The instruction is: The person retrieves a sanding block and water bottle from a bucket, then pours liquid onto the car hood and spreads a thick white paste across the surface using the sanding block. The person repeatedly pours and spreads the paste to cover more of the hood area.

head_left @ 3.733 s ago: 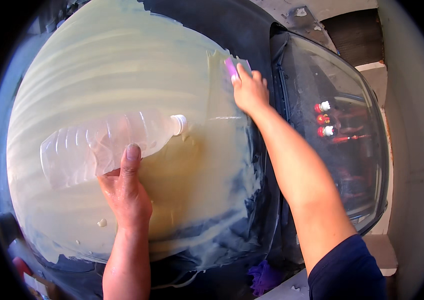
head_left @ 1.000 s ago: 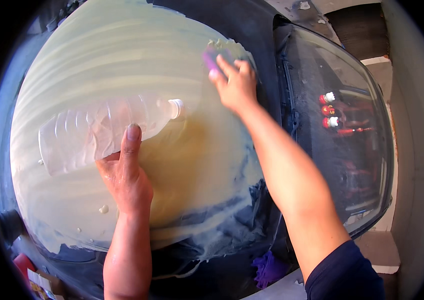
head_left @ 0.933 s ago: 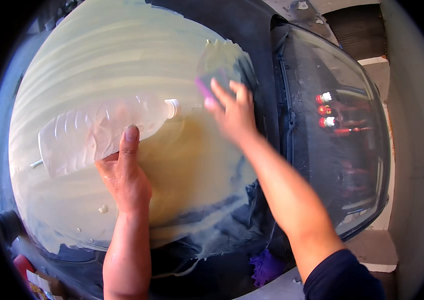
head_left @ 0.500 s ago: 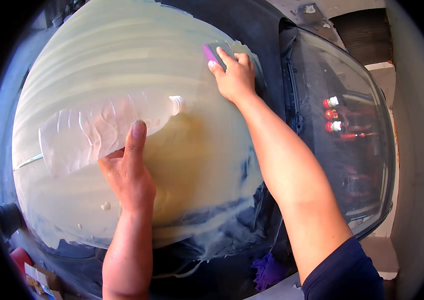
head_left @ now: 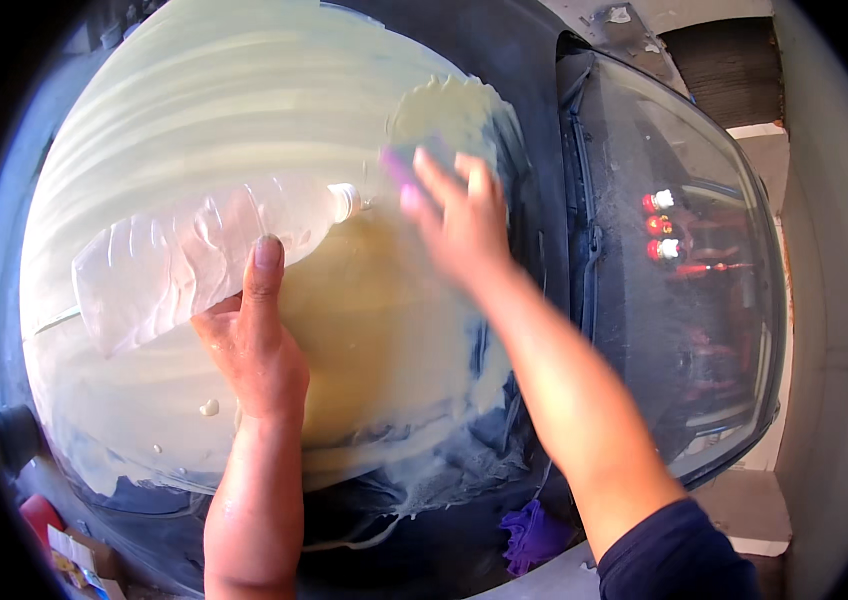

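Head view: left hand is gripping a clear plastic bottle over the cream-coated dark car hood
Right hand: fingers are holding a flat purple block there, seemingly rubbing
Next stroke: probably calling for even pressure

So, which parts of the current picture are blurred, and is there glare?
Head view: right hand and pad blurred, left hand and bottle sharper; same view: white glints on the bottle, faint pale streaks on the windshield.

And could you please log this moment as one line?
left hand: holds clear bottle | right hand: holds purple-edged pad, blurred | car hood: pale streaked coating, dark edges
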The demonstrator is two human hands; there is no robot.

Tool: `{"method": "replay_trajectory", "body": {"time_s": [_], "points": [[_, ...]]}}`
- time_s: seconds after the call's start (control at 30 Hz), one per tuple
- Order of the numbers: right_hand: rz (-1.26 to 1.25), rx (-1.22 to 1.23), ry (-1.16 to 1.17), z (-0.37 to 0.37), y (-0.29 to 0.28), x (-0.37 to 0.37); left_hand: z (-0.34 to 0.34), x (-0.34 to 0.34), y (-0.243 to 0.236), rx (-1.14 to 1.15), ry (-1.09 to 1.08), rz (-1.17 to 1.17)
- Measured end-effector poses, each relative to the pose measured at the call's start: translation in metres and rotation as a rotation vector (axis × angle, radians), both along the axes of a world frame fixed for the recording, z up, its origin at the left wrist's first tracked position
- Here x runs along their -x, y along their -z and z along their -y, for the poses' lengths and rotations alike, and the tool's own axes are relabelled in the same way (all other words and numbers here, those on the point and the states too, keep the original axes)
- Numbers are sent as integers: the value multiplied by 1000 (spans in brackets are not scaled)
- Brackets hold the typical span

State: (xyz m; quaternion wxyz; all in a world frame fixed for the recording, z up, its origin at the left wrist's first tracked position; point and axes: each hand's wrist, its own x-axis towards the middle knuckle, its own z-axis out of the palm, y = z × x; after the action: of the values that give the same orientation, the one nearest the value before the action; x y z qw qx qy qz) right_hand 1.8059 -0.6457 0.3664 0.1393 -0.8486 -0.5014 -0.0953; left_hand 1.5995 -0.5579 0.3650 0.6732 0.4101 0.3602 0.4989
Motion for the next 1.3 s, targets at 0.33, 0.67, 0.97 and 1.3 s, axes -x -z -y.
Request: {"method": "replay_trajectory", "body": {"time_s": [0.33, 0.67, 0.97, 1.3], "points": [[-40, 51, -131, 81, -1, 75, 0, 0, 1, 13, -20, 21], [-7, -12, 76, -38, -9, -53, 7, -12, -9, 45, -38, 104], [-89, 70, -200, 102, -9, 113, 0, -1, -4, 30, -66, 11], [13, -49, 55, -38, -9, -45, 6, -7, -10, 15, 17, 29]]}}
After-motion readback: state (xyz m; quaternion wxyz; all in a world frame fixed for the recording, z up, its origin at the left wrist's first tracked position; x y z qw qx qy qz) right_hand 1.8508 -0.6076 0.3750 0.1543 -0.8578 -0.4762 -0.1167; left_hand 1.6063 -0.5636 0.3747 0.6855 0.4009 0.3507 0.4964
